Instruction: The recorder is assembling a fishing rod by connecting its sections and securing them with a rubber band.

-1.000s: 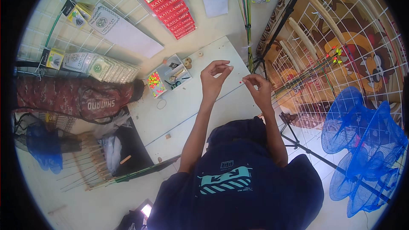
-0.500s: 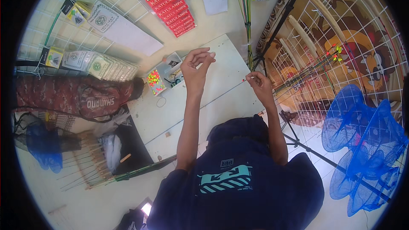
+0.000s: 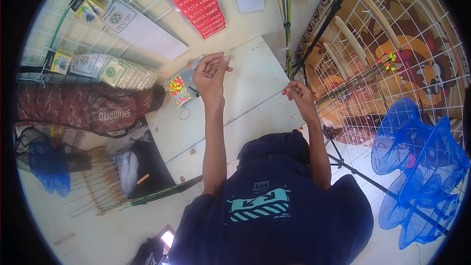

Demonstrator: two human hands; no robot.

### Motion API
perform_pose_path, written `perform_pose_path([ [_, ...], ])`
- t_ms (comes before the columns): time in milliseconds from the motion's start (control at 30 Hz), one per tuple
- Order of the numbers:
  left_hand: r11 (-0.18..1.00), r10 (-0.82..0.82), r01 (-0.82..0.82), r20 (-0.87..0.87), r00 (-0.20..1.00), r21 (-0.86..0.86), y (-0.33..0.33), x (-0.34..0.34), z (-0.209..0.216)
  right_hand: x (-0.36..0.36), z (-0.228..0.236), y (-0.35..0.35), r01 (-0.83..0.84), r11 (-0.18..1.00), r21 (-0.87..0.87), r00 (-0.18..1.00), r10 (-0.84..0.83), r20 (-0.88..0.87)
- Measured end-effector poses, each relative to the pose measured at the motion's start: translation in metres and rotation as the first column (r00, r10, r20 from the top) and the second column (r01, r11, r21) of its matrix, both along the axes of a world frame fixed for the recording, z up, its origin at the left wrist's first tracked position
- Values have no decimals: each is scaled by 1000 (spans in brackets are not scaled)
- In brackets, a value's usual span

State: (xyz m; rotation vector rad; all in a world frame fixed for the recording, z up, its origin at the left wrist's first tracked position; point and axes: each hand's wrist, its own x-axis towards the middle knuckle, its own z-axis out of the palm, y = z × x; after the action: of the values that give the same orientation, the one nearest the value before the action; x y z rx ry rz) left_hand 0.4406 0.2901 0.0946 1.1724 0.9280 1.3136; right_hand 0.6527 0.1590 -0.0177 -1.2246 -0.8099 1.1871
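Note:
Above the pale table (image 3: 255, 113), my left hand (image 3: 211, 81) is raised with its thumb brought against curled fingers. Whatever it may pinch is too fine to see. My right hand (image 3: 300, 99), lower and farther right, has its thumb and fingertips drawn together near the table's right edge. A tiny reddish speck shows at those fingertips, too small to name. Just left of my left hand is a small tray of red and yellow-green bits (image 3: 177, 91), with a grey container partly hidden behind that hand. A thin loop (image 3: 184, 114) lies on the table nearby.
Bundled rods (image 3: 287, 24) stand at the table's far right corner. Blue mesh nets (image 3: 417, 167) hang at right beside a black tripod leg (image 3: 363, 179). A camouflage rod bag (image 3: 93, 110) lies at left. Red packets (image 3: 196, 5) hang on the far wall.
My left hand has moved left, away from the right hand, and now covers more of the grey container. My right hand has shifted only slightly.

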Motion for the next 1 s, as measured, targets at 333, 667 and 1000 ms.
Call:
perform_pose_path([
  [333,993,115,-114,37,993,-23,-4,-29,-18,-2,-6,-2,15,1000,-17,1000,-15,1],
  [667,980,138,-142,-43,990,-136,-25,-67,-60,-11,-11,5,6,998,-60,1000,-5,24],
  [1000,943,216,-241,-128,968,-228,-46,-100,-83,-16,-39,46,-124,992,-33,903,126,410],
])
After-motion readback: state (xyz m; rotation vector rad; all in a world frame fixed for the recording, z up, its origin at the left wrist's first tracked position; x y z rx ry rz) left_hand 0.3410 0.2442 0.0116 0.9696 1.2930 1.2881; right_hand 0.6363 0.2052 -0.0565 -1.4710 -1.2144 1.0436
